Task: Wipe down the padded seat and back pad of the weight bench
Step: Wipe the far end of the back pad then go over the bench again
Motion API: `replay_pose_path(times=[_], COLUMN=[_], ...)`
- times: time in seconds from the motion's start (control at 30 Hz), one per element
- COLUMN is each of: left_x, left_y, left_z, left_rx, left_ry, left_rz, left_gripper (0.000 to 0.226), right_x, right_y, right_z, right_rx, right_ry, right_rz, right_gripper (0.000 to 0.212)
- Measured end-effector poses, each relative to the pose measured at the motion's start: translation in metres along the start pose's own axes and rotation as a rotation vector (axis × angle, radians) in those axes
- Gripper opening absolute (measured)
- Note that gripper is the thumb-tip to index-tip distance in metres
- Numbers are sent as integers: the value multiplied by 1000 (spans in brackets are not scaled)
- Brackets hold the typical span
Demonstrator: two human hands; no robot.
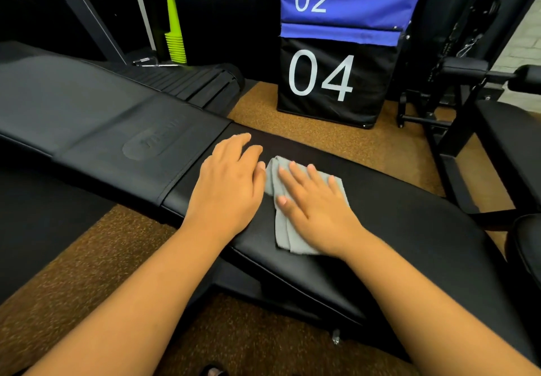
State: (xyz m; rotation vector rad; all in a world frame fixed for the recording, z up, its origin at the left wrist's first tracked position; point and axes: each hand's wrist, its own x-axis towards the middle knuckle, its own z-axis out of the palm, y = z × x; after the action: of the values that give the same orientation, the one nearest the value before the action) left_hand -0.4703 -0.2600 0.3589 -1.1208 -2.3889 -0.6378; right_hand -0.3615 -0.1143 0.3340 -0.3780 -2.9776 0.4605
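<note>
A black padded weight bench runs across the view. Its long pad (409, 229) lies under both hands, and a second pad (96, 118) with an embossed logo extends to the left past a seam. A folded grey cloth (285, 238) lies flat on the long pad. My right hand (316, 208) presses palm-down on the cloth with fingers spread. My left hand (228, 191) rests flat on the bare pad just left of the cloth, its fingers touching the cloth's edge.
Stacked soft plyo boxes marked 04 (330, 82) and 02 (342, 0) stand behind the bench. A stack of lime cones (175, 38) is at the back left. Another black machine frame (456, 118) and pad stand at the right. The floor (73, 264) is brown speckled rubber.
</note>
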Motion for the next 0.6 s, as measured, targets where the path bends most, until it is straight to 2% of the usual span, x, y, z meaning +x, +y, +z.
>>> replay_pose_path(times=[0.13, 0.27, 0.43, 0.53, 0.6], left_x=[-4, -5, -10, -23, -34], left_y=[-1, -17, -61, -82, -91], left_z=[-12, -28, -58, -77, -84], left_rx=[-48, 24, 203, 219, 213], left_ry=[92, 42, -39, -68, -100], left_rz=[-9, -27, -87, -170, -177], left_gripper=[32, 34, 29, 27, 28], right_x=[-59, -67, 2, 39, 46], right_y=[-15, -8, 23, 31, 17], right_z=[2, 1, -6, -8, -5], right_rx=[-21, 26, 53, 22, 1], right_ry=[-33, -63, -2, 17, -1], right_rz=[-103, -111, 79, 230, 241], right_gripper=[58, 51, 55, 55, 58])
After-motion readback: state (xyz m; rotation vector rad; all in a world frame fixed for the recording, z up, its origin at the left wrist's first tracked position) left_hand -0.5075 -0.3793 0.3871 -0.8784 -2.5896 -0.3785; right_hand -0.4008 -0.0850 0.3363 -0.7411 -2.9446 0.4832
